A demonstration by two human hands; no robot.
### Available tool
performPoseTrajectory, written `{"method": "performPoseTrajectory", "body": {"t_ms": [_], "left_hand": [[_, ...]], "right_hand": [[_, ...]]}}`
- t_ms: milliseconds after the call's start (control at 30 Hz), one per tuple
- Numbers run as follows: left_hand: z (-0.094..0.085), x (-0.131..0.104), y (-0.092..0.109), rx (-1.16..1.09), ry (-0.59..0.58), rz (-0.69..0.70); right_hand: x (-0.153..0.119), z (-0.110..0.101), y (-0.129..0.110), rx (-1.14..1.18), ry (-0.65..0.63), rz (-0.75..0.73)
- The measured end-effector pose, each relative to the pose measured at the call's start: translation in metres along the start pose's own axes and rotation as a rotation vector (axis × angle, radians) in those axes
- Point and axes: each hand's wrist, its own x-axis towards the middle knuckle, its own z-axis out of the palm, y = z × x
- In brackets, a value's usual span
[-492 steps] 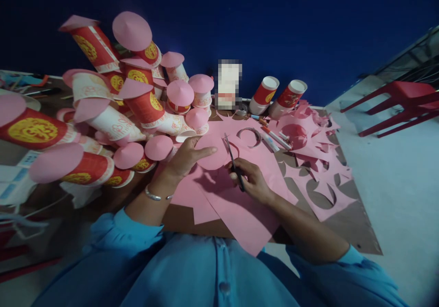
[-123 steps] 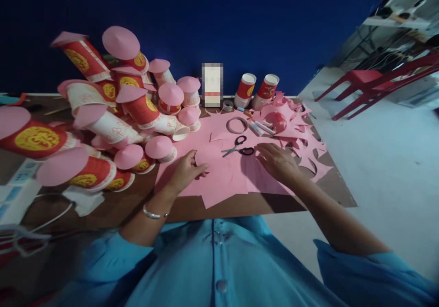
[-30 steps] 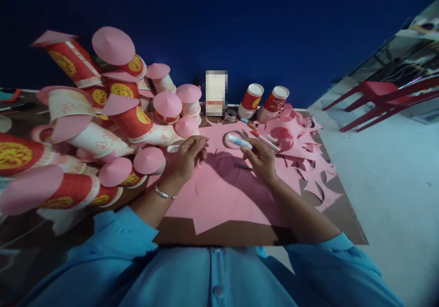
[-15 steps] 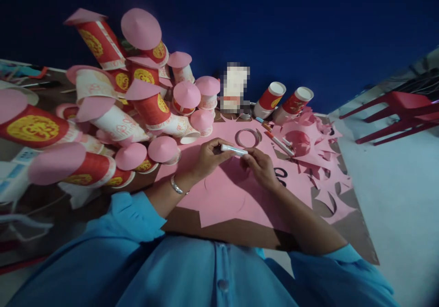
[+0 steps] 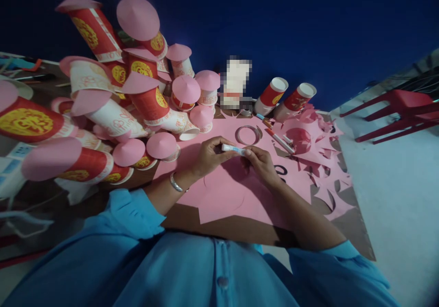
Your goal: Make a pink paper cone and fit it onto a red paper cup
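Between my two hands lies a small white tube with a light blue label point(image 5: 233, 149), held level above the paper. My left hand point(image 5: 213, 157) pinches it near its left end. The thumb and fingers of my right hand point(image 5: 259, 161) close on its right end. Beneath both hands are pink paper sheets point(image 5: 219, 197) with faint curved lines drawn on them. Black scissor handles point(image 5: 281, 172) show partly behind my right wrist. A tape ring point(image 5: 247, 135) rests on the paper just beyond the hands.
Many paper-cup lanterns with pink cone tops point(image 5: 151, 101) crowd the left side of the table. Two red-and-white cup stacks point(image 5: 272, 96) stand at the back. Pens point(image 5: 279, 140) and pink paper scraps point(image 5: 318, 151) lie on the right. A red stool point(image 5: 404, 106) is beyond the table.
My right thumb and fingers have shifted further onto the right end of the tube and cover more of it. The whole view has tilted slightly.
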Motion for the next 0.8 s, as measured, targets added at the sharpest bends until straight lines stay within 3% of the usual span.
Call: {"method": "performPoseTrajectory", "body": {"t_ms": [200, 333, 500, 633, 800], "left_hand": [[-0.001, 0.003, 0.001, -0.011, -0.033, 0.009], [0.0, 0.007, 0.001, -0.049, -0.085, -0.03], [-0.003, 0.013, 0.01, 0.17, 0.024, 0.039], [-0.018, 0.005, 0.035, 0.473, -0.181, 0.071], [-0.039, -0.039, 0.05, 0.768, -0.396, 0.201]], "right_hand": [[0.003, 0.0, 0.003, 0.091, -0.006, 0.003], [0.011, -0.001, -0.002, 0.234, 0.094, -0.057], [0.013, -0.015, -0.024, 0.219, 0.231, -0.254], [-0.003, -0.031, -0.045, 0.179, 0.268, -0.308], [-0.02, -0.046, -0.059, 0.083, 0.265, -0.357]]}}
